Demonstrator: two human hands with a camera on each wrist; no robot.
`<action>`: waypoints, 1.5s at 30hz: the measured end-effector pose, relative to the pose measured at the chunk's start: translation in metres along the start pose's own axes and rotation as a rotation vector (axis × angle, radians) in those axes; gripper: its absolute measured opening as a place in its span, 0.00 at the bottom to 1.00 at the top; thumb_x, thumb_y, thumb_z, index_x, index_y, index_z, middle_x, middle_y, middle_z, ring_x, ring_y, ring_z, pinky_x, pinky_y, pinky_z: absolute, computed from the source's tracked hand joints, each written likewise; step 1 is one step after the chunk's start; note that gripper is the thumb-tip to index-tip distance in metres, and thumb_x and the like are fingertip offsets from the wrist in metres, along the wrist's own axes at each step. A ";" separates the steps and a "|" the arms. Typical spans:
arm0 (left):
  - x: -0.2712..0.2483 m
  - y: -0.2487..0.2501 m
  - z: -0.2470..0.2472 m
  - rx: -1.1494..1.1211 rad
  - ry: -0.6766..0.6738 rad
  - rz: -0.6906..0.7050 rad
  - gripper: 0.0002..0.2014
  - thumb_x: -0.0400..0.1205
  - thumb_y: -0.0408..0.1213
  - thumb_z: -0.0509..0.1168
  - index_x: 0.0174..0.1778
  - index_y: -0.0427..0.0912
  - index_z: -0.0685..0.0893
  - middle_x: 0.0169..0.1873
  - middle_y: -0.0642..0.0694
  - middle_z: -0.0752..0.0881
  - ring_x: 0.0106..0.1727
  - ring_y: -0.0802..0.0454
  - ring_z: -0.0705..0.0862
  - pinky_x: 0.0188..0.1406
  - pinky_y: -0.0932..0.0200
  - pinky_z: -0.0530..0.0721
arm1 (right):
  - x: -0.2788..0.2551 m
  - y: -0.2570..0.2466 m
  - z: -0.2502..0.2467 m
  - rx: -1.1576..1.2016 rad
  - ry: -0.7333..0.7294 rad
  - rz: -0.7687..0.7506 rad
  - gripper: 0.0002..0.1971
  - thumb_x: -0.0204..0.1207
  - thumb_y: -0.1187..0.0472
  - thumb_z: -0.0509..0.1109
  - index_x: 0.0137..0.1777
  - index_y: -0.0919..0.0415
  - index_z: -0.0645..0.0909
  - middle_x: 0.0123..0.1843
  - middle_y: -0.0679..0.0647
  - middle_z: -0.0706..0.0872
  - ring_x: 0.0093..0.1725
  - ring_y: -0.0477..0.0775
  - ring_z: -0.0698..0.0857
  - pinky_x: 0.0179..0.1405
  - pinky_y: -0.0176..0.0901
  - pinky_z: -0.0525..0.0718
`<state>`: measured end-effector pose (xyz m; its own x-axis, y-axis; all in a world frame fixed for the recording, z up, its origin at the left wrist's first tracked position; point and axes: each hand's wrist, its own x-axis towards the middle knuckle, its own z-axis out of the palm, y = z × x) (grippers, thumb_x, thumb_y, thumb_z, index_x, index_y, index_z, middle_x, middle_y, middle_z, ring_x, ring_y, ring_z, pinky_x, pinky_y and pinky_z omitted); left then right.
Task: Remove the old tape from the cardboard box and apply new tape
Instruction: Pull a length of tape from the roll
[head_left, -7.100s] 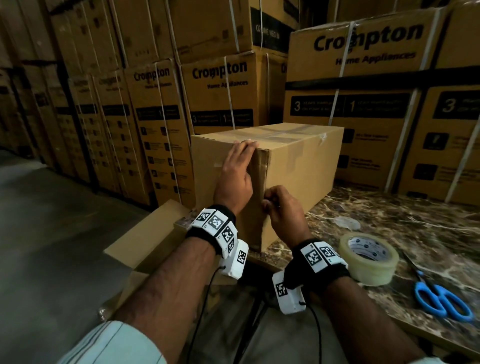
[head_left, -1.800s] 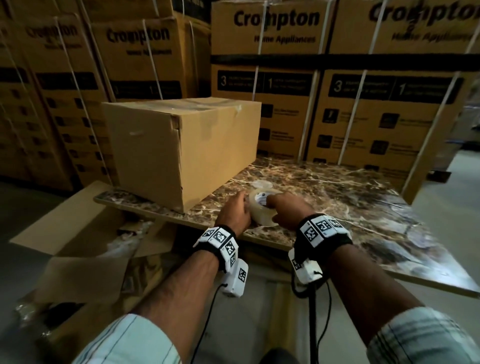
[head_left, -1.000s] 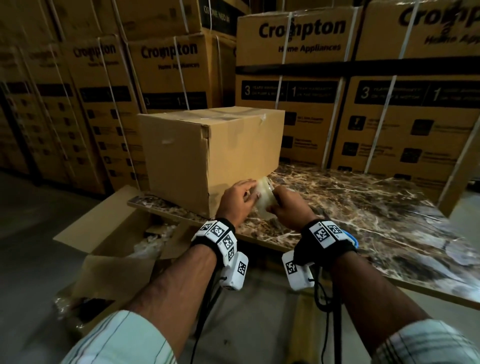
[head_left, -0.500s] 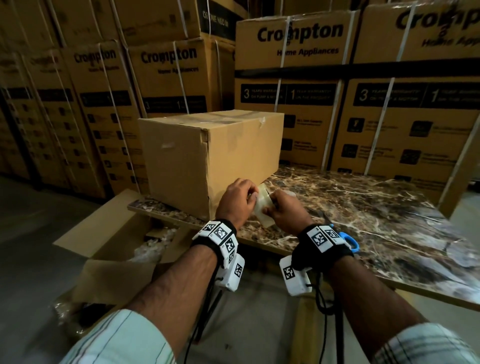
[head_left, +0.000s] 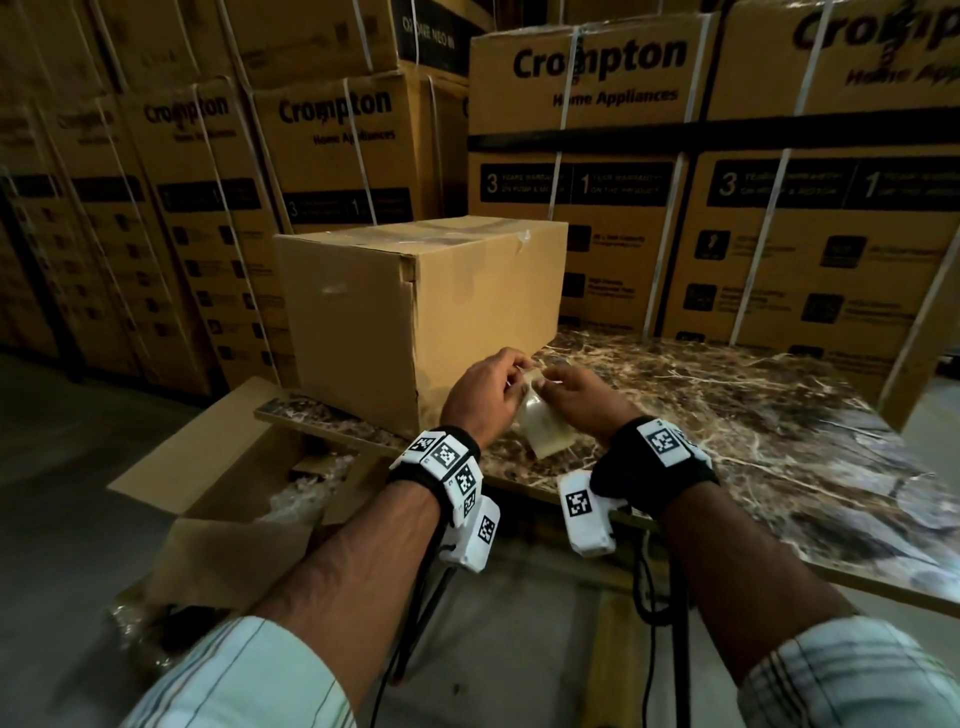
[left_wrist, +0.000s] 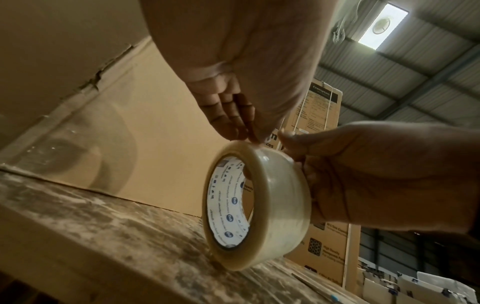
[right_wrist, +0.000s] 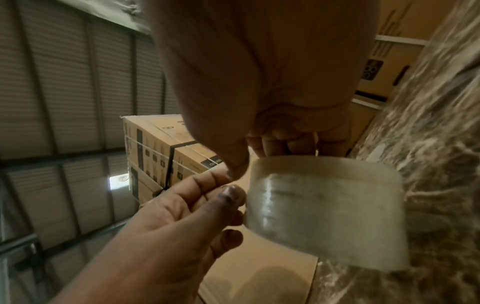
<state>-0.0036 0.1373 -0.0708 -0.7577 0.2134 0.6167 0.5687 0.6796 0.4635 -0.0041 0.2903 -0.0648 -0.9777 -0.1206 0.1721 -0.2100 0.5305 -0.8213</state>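
Note:
The plain cardboard box (head_left: 415, 312) stands at the left end of the marble table (head_left: 779, 441), with old clear tape across its top and down its sides. Just in front of its near right side I hold a roll of clear tape (head_left: 543, 434) on edge above the table. My right hand (head_left: 548, 382) grips the roll (left_wrist: 262, 205) around its rim. My left hand (head_left: 514, 371) pinches at the top of the roll (right_wrist: 324, 209) with its fingertips (left_wrist: 249, 135). Whether a tape end is lifted, I cannot tell.
Strapped Crompton cartons (head_left: 597, 156) are stacked in a wall behind the table and along the left. An open carton (head_left: 223, 467) with plastic wrap inside sits on the floor left of the table. Concrete floor lies beyond it.
My hands left the box's corner, took the tape roll off the table and brought it up in front of the box. In the last half second they barely moved.

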 end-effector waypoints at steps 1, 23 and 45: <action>0.000 0.000 0.000 -0.004 0.003 -0.001 0.12 0.82 0.33 0.65 0.61 0.45 0.80 0.49 0.46 0.87 0.46 0.50 0.84 0.45 0.54 0.84 | -0.002 -0.003 -0.002 0.010 -0.017 0.005 0.14 0.80 0.53 0.65 0.57 0.62 0.83 0.55 0.67 0.88 0.59 0.69 0.85 0.59 0.64 0.83; 0.004 -0.018 0.008 -0.162 -0.171 -0.211 0.25 0.83 0.45 0.64 0.75 0.40 0.73 0.72 0.42 0.78 0.70 0.46 0.79 0.70 0.51 0.77 | -0.022 0.003 -0.002 0.107 -0.125 0.101 0.16 0.71 0.78 0.68 0.52 0.59 0.77 0.56 0.65 0.86 0.59 0.70 0.85 0.63 0.68 0.82; 0.021 -0.024 0.012 -0.104 -0.032 -0.290 0.04 0.81 0.36 0.67 0.39 0.45 0.82 0.48 0.42 0.86 0.46 0.48 0.82 0.48 0.56 0.82 | -0.018 0.001 -0.003 0.206 -0.163 0.139 0.13 0.78 0.62 0.71 0.62 0.60 0.78 0.61 0.63 0.86 0.60 0.64 0.86 0.64 0.66 0.83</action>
<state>-0.0369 0.1335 -0.0763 -0.9017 0.0440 0.4301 0.3559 0.6405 0.6805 0.0129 0.2960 -0.0671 -0.9794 -0.2004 -0.0256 -0.0518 0.3718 -0.9269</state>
